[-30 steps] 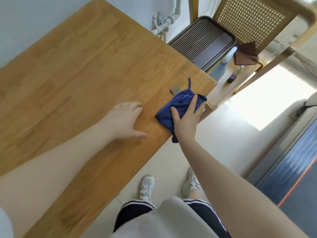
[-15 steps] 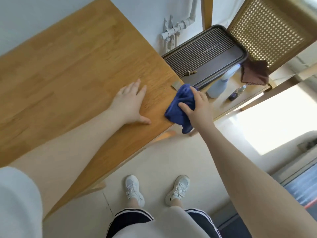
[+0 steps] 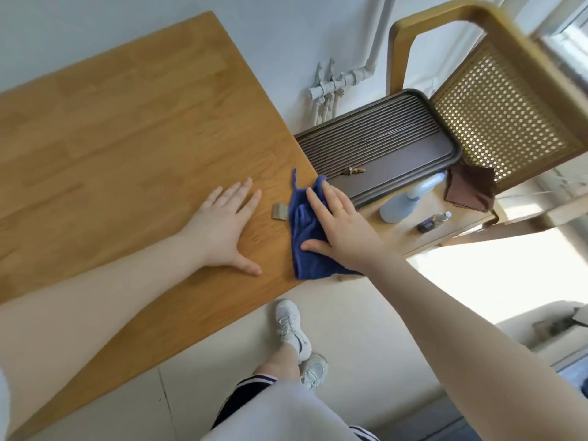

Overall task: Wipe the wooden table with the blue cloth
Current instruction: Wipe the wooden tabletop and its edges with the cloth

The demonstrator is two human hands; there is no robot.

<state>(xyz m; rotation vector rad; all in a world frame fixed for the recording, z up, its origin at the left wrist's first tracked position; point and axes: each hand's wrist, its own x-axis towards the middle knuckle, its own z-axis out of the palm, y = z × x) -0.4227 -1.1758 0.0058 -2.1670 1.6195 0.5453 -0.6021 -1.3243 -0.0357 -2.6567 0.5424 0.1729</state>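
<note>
Two hands on the wooden table, one bracing, one wiping at the corner.

The left hand lies flat, fingers spread wide, holding nothing. At its 3 o'clock, just beyond a small grey tag, the right hand presses with straight fingers on the blue cloth. The cloth looks soft, light and limp, apt to bunch; a flat palm on its middle likely controls it best. It overhangs the table edge at 5 o'clock. Open wood runs toward 9 and 10 o'clock; a dark tray and a spray bottle crowd 2 o'clock.

Rumpled blue cloth at wooden table corner, overhanging edge
</note>
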